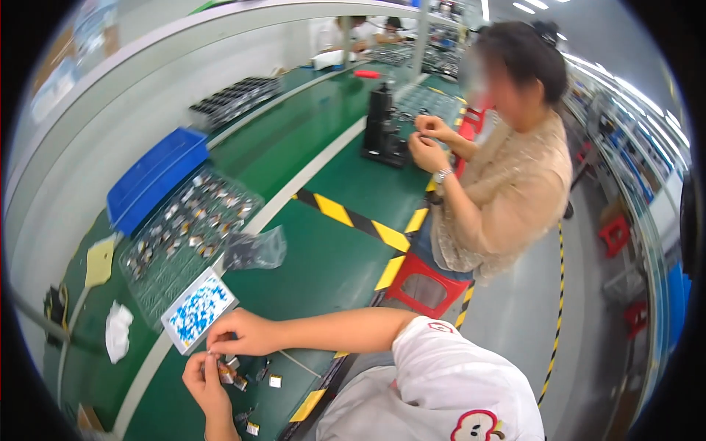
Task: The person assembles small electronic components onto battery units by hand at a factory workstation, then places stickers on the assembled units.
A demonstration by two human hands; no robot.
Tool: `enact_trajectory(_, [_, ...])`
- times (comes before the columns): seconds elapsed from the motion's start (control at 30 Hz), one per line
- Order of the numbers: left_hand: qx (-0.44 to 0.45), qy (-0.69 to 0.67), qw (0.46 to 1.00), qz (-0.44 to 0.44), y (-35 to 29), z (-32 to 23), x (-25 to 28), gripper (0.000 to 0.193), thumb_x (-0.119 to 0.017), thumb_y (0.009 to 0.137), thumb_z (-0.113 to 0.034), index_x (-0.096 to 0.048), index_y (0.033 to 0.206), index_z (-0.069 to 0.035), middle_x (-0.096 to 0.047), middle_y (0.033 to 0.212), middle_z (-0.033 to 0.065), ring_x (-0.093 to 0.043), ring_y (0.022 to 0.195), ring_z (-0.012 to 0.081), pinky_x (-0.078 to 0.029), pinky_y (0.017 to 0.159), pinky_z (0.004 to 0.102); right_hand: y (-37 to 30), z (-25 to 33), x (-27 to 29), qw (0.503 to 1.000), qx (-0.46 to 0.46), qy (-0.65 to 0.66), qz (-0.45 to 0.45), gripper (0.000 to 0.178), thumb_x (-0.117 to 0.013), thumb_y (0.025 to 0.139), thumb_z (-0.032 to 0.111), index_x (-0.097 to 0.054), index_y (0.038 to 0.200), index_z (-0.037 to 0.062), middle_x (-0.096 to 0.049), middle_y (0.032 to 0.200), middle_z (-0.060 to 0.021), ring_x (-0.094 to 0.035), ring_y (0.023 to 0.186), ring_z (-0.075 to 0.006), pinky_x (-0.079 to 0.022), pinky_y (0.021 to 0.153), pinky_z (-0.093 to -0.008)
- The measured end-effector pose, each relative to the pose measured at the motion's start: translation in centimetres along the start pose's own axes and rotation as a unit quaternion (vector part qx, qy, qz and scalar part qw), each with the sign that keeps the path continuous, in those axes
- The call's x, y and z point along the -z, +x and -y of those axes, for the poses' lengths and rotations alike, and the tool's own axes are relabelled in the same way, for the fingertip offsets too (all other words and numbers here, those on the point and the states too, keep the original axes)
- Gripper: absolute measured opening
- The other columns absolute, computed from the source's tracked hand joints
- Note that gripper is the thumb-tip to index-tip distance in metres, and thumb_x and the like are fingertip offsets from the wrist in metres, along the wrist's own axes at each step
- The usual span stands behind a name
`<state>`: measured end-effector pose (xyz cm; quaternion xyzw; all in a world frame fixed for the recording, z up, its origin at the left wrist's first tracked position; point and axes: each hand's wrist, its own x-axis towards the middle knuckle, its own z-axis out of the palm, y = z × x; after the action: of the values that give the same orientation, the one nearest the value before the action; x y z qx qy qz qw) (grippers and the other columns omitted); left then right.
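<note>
Beside the white tray (173,336) on the green tabletop (309,272), the left hand (208,381) and right hand (248,334) meet, fingertips pinched nearly closed, apparently on a tiny piece (212,355) too small to identify. It is probably light and fragile, best held by its edges. Blue and white bits fill the tray; a clear tray (149,292) carries scattered metallic components.

Left: one blue bin (158,182), one yellow card (99,263), one white tray (176,336). Lower left: two hands (248,333). Upper centre: one black press (380,121).
</note>
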<state>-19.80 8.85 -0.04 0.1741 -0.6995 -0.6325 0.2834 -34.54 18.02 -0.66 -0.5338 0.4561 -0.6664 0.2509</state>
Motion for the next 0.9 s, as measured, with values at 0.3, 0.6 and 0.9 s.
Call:
enact_trajectory(0.3, [-0.124,0.087,0.987,-0.055,0.4,1.3,-0.7,0.017,-0.049,0.096,-0.013,-0.056,0.086,-0.001,-0.053,0.069,0.0010,-0.047,0.056,0.0056,-0.036,0.050,0.0194,-0.5,0.3,-0.1,0.989,0.080,-0.102,-0.075,0.009,-0.064,0.076,0.007,-0.058,0.078,0.0013,-0.058,0.071,-0.0068,-0.058,0.062,-0.0163,-0.047,0.056,-0.0283])
enact_trajectory(0.6, [-0.161,0.120,0.979,-0.046,1.2,2.5,-0.1,0.017,-0.050,0.096,-0.014,-0.056,0.088,0.000,-0.053,0.074,-0.0018,-0.044,0.062,0.0028,-0.031,0.053,0.0178,-0.5,-0.4,-0.8,0.977,0.108,-0.146,-0.108,0.007,-0.063,0.074,0.007,-0.059,0.072,0.0014,-0.058,0.068,-0.0087,-0.058,0.063,-0.0214,-0.046,0.056,-0.0322])
enact_trajectory(0.9, [-0.164,0.135,0.976,-0.041,0.9,2.9,0.2,0.017,-0.052,0.095,-0.013,-0.056,0.086,0.001,-0.054,0.075,-0.0012,-0.044,0.062,0.0029,-0.032,0.052,0.0183,-0.5,-0.9,-1.0,0.958,0.143,-0.225,-0.103,0.014,-0.062,0.065,0.007,-0.048,0.064,0.0057,-0.051,0.062,-0.0075,-0.053,0.061,-0.0271,-0.041,0.054,-0.0370])
